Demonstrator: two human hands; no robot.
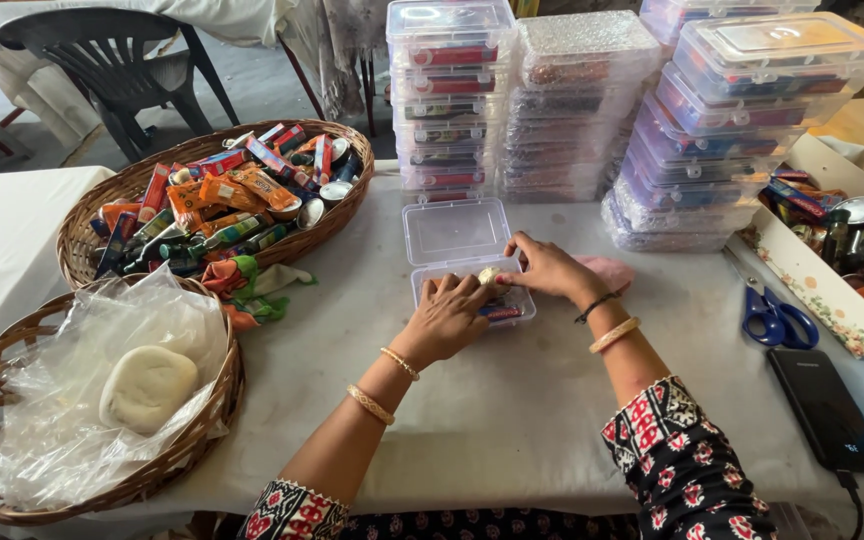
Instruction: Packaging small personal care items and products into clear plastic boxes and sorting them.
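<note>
Head view: the small clear plastic box (472,290) sits open at desk centre, lid flipped back. Left hand (445,318) lies spread on its near rim — right hand (549,268) pinches a small pale round lump (489,275) just above the tray, long axis crosswise.

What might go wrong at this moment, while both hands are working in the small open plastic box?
1. The tall stacks of filled boxes stand just behind the open box; its raised lid or a reaching hand may push them over.
2. The small round piece held between the left hand and right hand might slip onto the table.
3. The scissors lie near the right forearm.
</note>
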